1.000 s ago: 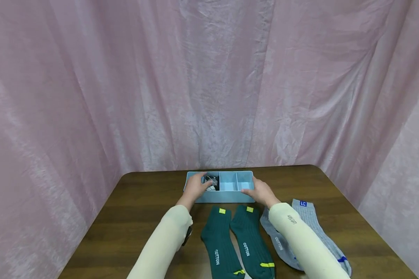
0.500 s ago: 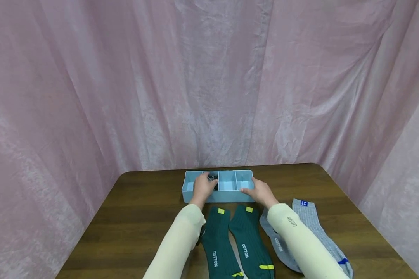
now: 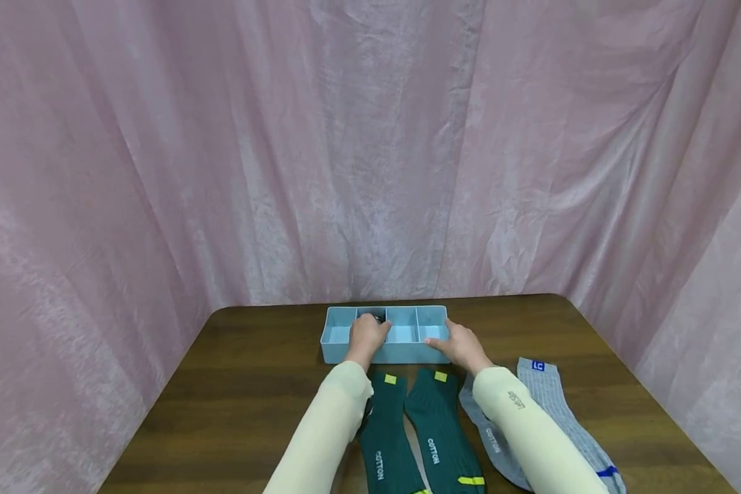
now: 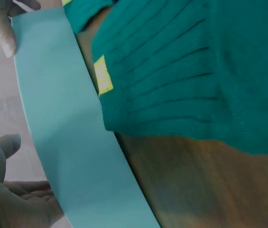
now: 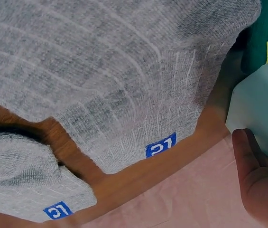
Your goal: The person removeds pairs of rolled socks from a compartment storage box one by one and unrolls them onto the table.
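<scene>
A light blue divided box (image 3: 407, 354) stands near the table's far edge. My left hand (image 3: 368, 336) reaches over its front wall into the second compartment from the left, thumb apart from the fingers. Most of a dark patterned cloth bundle (image 3: 380, 318) in there is hidden behind that hand. My right hand (image 3: 463, 346) grips the box's right end, thumb on the front and fingers round the side. In the left wrist view, the left thumb (image 4: 11, 143) stands raised beside the box's wall. The other compartments in view hold nothing.
Two green socks (image 3: 441, 432) with yellow tags lie flat just in front of the box. A pair of grey socks (image 3: 562, 405) with blue tags lies to the right, partly under my right sleeve. A pink curtain (image 3: 370, 171) hangs behind the wooden table (image 3: 241, 412).
My left hand has shifted right, from across the left compartment to over the second one, covering more of the patterned bundle. My right hand keeps its grip on the box end.
</scene>
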A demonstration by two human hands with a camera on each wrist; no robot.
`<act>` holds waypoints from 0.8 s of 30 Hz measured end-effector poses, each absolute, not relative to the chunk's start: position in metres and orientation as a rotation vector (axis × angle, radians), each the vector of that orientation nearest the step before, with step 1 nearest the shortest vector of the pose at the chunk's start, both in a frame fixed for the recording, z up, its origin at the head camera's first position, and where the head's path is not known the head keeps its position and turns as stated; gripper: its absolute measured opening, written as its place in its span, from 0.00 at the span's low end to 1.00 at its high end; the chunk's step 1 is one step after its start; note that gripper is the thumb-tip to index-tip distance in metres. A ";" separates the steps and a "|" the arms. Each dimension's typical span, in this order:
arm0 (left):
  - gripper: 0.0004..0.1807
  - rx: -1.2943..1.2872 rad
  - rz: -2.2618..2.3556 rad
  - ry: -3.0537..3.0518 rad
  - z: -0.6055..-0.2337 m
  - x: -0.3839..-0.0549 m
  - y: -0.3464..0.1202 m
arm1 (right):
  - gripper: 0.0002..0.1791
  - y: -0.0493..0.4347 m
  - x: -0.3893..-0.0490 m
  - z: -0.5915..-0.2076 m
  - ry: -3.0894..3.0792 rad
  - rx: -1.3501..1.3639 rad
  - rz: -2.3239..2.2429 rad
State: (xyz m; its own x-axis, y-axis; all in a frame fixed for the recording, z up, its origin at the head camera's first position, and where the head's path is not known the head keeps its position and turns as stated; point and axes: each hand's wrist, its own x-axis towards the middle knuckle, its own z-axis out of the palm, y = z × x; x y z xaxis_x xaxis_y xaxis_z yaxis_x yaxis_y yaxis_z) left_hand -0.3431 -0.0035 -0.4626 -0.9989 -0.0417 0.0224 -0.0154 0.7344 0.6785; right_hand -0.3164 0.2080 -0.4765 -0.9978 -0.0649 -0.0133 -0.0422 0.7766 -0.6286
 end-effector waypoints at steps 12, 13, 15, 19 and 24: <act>0.22 0.060 -1.048 -3.041 -0.465 -0.346 0.001 | 0.45 0.208 -0.307 -0.482 2.930 -0.052 -1.062; 0.21 0.060 -1.033 -3.056 -0.464 -0.346 0.001 | 0.45 0.208 -0.307 -0.482 2.933 -0.052 -1.064; 0.20 0.039 -1.004 -3.089 -0.463 -0.348 0.002 | 0.46 0.209 -0.308 -0.481 2.933 -0.049 -1.070; 0.17 -0.013 -1.015 -3.145 -0.460 -0.351 0.003 | 0.45 0.211 -0.309 -0.482 2.945 -0.060 -1.061; 0.17 0.073 -1.170 -3.099 -0.460 -0.350 0.001 | 0.44 0.210 -0.308 -0.483 2.951 -0.067 -1.054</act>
